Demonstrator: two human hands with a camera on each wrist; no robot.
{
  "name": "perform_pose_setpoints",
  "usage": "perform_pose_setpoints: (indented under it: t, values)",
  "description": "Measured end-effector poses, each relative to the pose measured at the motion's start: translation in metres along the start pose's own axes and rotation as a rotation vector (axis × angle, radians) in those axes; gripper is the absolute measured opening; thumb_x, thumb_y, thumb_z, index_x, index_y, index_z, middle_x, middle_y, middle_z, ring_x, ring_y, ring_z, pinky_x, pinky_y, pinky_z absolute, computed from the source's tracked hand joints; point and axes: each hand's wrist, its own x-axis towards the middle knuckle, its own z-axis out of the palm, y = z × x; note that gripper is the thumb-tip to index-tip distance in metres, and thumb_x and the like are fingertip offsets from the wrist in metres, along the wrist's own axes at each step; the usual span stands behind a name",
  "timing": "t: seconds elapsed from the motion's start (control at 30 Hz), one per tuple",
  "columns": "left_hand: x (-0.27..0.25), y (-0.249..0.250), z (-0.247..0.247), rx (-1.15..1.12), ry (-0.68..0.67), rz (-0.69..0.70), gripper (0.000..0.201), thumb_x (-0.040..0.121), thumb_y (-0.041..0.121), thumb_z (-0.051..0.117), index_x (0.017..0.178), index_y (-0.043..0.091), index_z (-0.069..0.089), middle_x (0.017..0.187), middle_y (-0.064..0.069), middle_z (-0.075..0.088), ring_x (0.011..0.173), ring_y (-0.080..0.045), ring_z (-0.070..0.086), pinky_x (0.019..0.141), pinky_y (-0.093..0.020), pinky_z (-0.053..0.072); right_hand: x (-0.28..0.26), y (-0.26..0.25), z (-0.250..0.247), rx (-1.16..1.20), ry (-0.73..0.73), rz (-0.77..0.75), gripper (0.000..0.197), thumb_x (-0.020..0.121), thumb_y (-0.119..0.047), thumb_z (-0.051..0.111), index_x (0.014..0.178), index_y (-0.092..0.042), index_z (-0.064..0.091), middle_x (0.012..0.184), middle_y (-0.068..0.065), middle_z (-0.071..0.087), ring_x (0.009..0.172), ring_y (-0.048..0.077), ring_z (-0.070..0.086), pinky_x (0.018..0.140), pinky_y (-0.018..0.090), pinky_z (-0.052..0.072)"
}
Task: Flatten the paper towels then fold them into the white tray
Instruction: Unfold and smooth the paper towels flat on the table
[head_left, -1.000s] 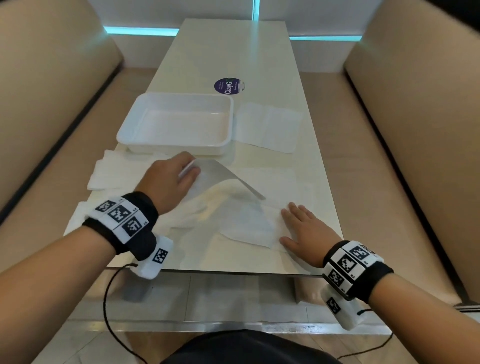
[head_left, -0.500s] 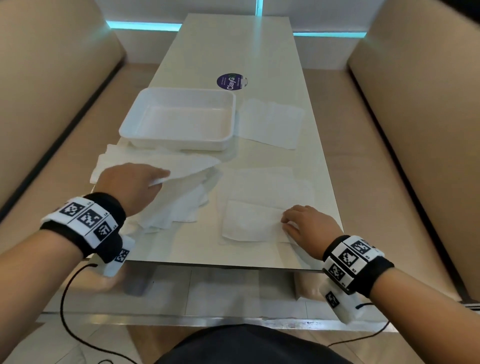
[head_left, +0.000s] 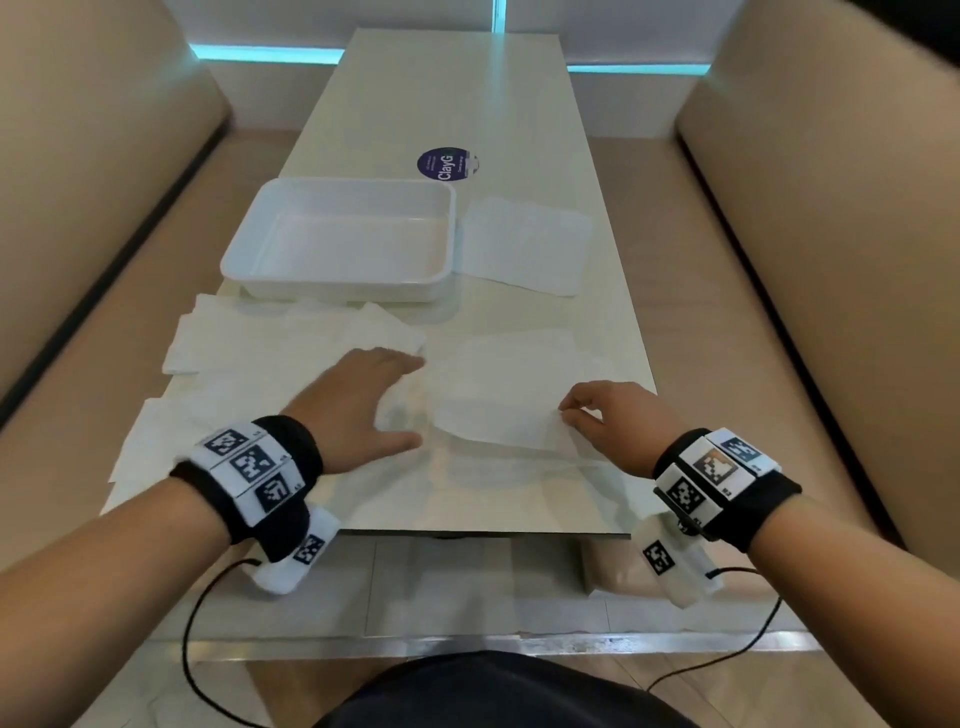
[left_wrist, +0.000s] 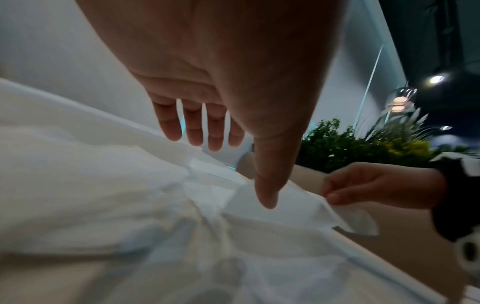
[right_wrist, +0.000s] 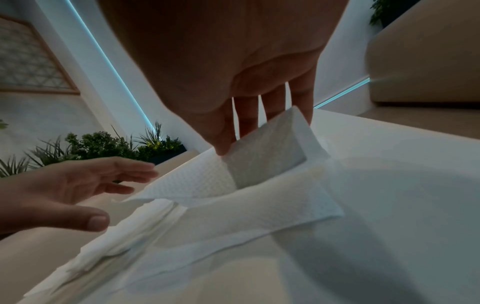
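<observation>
The white tray (head_left: 340, 283), a shallow rectangle with rounded corners, is sitting empty and level on the worktop. A flat paper towel (head_left: 524, 247) is lying just beside its right wall. Several more towels (head_left: 244, 343) are lying spread and overlapping in front of the tray, toward the left edge, one with a rumpled corner. A folded towel (head_left: 498, 415) is lying at the near right on top of another flat sheet (head_left: 514, 348); its near right corner is lifting off the surface, pinched and curling upward, showing a dimpled embossed texture in the right wrist view (right_wrist: 197, 181).
</observation>
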Motion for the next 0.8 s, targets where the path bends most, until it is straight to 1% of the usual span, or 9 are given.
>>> perform_pose_setpoints:
  t: [0.07,0.13,0.23,0.27,0.33,0.4,0.5,0.6,0.8]
  values:
    - [0.012,0.019,0.013,-0.085,-0.059,0.076,0.080,0.079,0.047,0.072,0.146,0.029,0.033,0.151,0.009,0.034,0.137,-0.014,0.028,0.112,-0.028,0.023,0.001,-0.001,-0.002,0.011,-0.001,-0.005,0.018,0.096,-0.033,0.048,0.103,-0.029,0.065,0.109,-0.015,0.062,0.104,0.012,0.058,0.079,0.025,0.041]
    - [0.024,0.029,0.027,-0.136,-0.063,0.089,0.057,0.084,0.038,0.070,0.136,0.026,0.050,0.144,0.006,0.045,0.132,-0.015,0.038,0.109,-0.027,0.028,0.001,-0.001,-0.003,0.005,-0.013,-0.013,0.019,0.097,-0.033,0.047,0.104,-0.028,0.064,0.111,-0.014,0.063,0.107,0.012,0.058,0.078,0.024,0.038]
    - [0.037,0.037,0.037,-0.276,-0.033,0.010,0.016,0.093,0.030,0.060,0.104,0.022,0.066,0.107,0.004,0.067,0.099,-0.014,0.060,0.084,-0.029,0.044,-0.005,-0.002,-0.007,0.040,0.001,-0.026,0.028,0.094,-0.047,0.049,0.114,-0.031,0.060,0.121,-0.016,0.059,0.113,0.010,0.055,0.084,0.024,0.039]
    - [0.040,0.039,0.037,-0.353,-0.022,-0.024,0.011,0.094,0.031,0.058,0.096,0.022,0.065,0.096,0.003,0.067,0.087,-0.013,0.060,0.075,-0.028,0.043,-0.008,-0.003,-0.009,0.072,0.003,-0.032,0.040,0.089,-0.056,0.052,0.121,-0.033,0.056,0.124,-0.017,0.056,0.115,0.008,0.053,0.088,0.024,0.039]
    - [0.045,0.039,0.037,-0.433,-0.008,-0.076,0.014,0.095,0.032,0.055,0.085,0.024,0.059,0.087,0.000,0.065,0.080,-0.016,0.058,0.068,-0.029,0.041,-0.014,-0.008,-0.013,0.094,-0.021,-0.039,0.069,0.074,-0.068,0.063,0.132,-0.037,0.044,0.127,-0.019,0.053,0.115,0.007,0.052,0.093,0.025,0.039]
    - [0.048,0.038,0.034,-0.437,-0.014,-0.092,0.018,0.096,0.034,0.053,0.080,0.025,0.055,0.083,-0.003,0.063,0.078,-0.019,0.056,0.066,-0.029,0.040,-0.014,-0.008,-0.011,0.027,-0.036,-0.056,0.080,0.067,-0.064,0.071,0.135,-0.039,0.038,0.125,-0.016,0.056,0.110,0.012,0.057,0.093,0.028,0.043]
    - [0.051,0.033,0.033,-0.461,-0.006,-0.128,0.020,0.095,0.034,0.055,0.086,0.017,0.058,0.081,-0.001,0.061,0.077,-0.020,0.056,0.064,-0.029,0.039,-0.005,0.003,-0.002,-0.035,0.024,-0.030,0.050,0.081,-0.044,0.065,0.126,-0.036,0.046,0.117,-0.007,0.064,0.100,0.019,0.061,0.085,0.034,0.050]
    - [0.052,0.028,0.033,-0.540,0.036,-0.220,0.024,0.088,0.042,0.064,0.099,0.022,0.057,0.088,0.004,0.063,0.081,-0.015,0.060,0.065,-0.028,0.044,0.005,0.009,-0.004,0.034,0.091,0.059,0.022,0.088,-0.037,0.056,0.109,-0.034,0.058,0.097,-0.012,0.064,0.090,0.016,0.062,0.077,0.031,0.050]
    - [0.047,0.020,0.040,-0.594,-0.003,-0.329,0.073,0.070,0.046,0.081,0.127,0.030,0.038,0.086,0.001,0.070,0.084,-0.011,0.065,0.074,-0.025,0.046,0.029,0.015,-0.007,0.049,0.125,0.156,0.020,0.088,-0.030,0.055,0.107,-0.027,0.060,0.093,-0.001,0.063,0.081,0.022,0.057,0.066,0.027,0.039]
